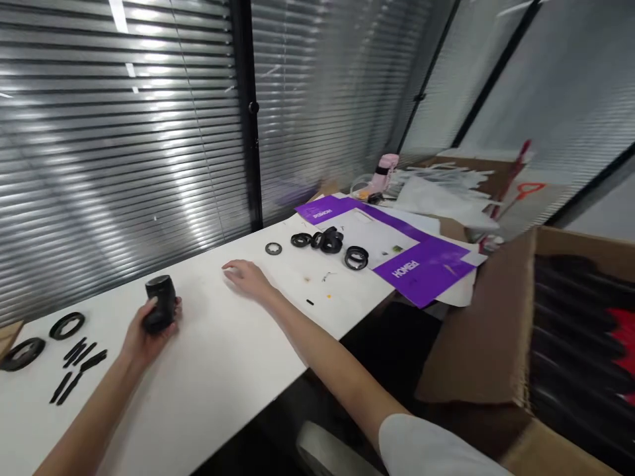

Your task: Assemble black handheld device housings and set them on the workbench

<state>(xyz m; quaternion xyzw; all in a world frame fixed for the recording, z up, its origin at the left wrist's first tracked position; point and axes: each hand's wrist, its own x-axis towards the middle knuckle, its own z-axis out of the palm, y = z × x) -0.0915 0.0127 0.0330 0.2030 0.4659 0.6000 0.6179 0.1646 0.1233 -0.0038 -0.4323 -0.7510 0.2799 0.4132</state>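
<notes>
A black cylindrical part [159, 305] stands nearly upright in my left hand [149, 330], whose fingers and thumb wrap round its lower half. My right hand [248, 279] is over the white table [223, 370], fingers loosely extended and a little apart, with nothing in it. The closest item to it is a thin black ring [273, 248], which it does not touch. Several black rings [330, 240] lie farther right, with another ring pair [356, 258] beside them. Left of my left hand are black strips [79, 354] and two larger rings, one here [67, 326].
Purple-and-white printed sheets [426, 268] cover the table's right end. An open cardboard box [476, 330] with dark cylindrical items stands at the right. Behind are a pink object [384, 173] and white wrapping [441, 201]. Window blinds [119, 152] rise along the back edge.
</notes>
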